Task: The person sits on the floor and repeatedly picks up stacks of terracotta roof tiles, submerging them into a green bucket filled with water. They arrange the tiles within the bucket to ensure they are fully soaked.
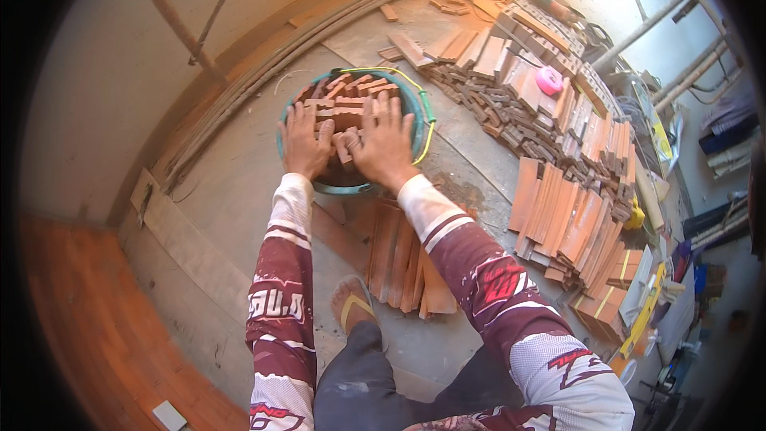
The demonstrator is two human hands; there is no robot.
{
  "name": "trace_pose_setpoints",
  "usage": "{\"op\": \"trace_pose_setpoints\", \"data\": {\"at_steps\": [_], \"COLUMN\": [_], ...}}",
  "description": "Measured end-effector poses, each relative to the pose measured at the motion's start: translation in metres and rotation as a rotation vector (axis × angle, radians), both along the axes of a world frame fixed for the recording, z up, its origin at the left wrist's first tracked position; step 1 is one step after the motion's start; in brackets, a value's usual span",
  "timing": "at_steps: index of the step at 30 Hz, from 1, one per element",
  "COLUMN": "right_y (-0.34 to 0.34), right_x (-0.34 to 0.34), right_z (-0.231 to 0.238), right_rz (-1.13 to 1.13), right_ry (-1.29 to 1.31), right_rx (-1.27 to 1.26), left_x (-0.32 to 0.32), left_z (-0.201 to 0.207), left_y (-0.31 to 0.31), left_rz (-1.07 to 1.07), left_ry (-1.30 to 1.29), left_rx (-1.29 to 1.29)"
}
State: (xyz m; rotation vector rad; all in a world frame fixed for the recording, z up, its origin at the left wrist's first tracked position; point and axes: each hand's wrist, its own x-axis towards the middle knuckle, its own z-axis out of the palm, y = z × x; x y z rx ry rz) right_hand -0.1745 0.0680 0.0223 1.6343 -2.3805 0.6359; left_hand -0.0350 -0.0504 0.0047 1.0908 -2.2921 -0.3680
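Note:
A round teal bucket [345,190] with a yellow wire handle [432,132] stands on the floor in front of me. Grooved reddish-brown tile strips [349,102] fill it, packed on end. Both arms reach forward over it. My left hand [308,142] rests on the strips at the left side, its fingers spread. On the right side, my right hand [384,144] lies over the strips with fingers stretched out. A small strip piece [343,148] sits between the two thumbs; whether either thumb presses on it is unclear. My palms hide part of the bucket's contents.
Brown tile strips [403,259] lie between the bucket and my sandalled foot [352,303]. Larger stacks of strips [562,211] spread along the right, with a pink roll [549,80] on top. Metal scaffold tubes [650,28] stand at upper right; a rusty pipe [171,16] is at upper left.

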Motion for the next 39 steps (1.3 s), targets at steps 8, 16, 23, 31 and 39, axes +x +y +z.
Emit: {"op": "trace_pose_setpoints", "data": {"at_steps": [8, 16, 23, 31, 39], "right_y": [-0.013, -0.031, -0.024, -0.035, -0.020], "right_x": [0.005, -0.025, -0.061, -0.061, -0.011], "right_z": [0.011, 0.016, 0.007, 0.013, 0.008], "right_rz": [-0.024, -0.043, -0.050, 0.076, 0.420], "right_ry": [-0.230, -0.314, -0.144, -0.031, 0.167], "right_rx": [0.068, 0.177, 0.212, -0.092, 0.040], "left_x": [-0.004, 0.003, -0.003, -0.006, -0.005], "left_z": [0.009, 0.003, 0.011, 0.016, 0.003], "left_y": [0.017, 0.013, 0.016, -0.011, -0.019], "left_rz": [0.109, 0.101, 0.118, 0.168, 0.172], "left_ry": [-0.182, -0.198, -0.224, -0.199, -0.048], "left_rx": [0.033, -0.020, -0.017, 0.152, 0.088]}}
